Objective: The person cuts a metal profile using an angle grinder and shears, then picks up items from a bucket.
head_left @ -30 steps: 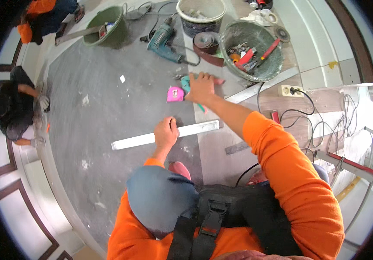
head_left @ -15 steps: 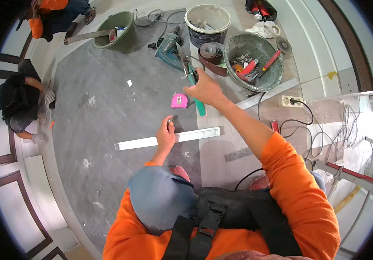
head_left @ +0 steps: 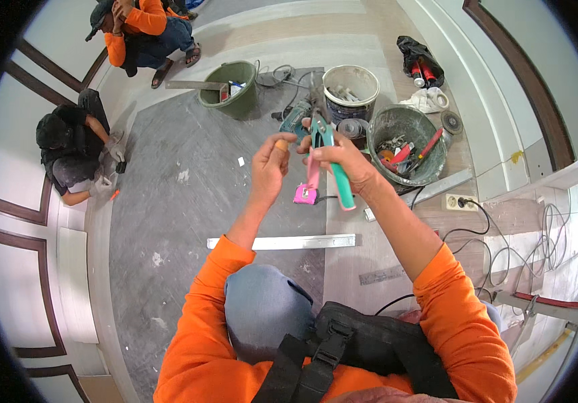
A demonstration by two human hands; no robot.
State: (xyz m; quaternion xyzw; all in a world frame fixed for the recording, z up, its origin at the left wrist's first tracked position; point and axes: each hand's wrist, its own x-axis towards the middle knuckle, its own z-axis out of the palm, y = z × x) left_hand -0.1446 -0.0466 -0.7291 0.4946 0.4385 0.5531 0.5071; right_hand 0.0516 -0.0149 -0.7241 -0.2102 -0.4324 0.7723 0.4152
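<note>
My right hand (head_left: 344,160) is wrapped around a pair of tin snips (head_left: 343,187) with green and pink handles. Their dark jaws point away from me, and the handles stand apart. To their left, my left hand (head_left: 270,166) is raised with its fingers curled into a pinch. An orange patch shows at its fingertips; whatever they may hold is too small to make out. Just below the snips a pink tape measure (head_left: 306,194) lies on the floor. Closer to me, a silvery metal channel (head_left: 289,242) lies crosswise in front of my knee.
Beyond my hands are a drill (head_left: 296,118), a white bucket (head_left: 351,77), a green bucket (head_left: 245,101) and a tool-filled bucket (head_left: 437,161). A power socket (head_left: 460,202) with cables lies at right. Two people (head_left: 74,144) (head_left: 148,33) crouch at left.
My left hand has risen from beside the metal channel toward the snips. The snips, in my right hand, are now more upright and close to the left hand. The view has shifted.
</note>
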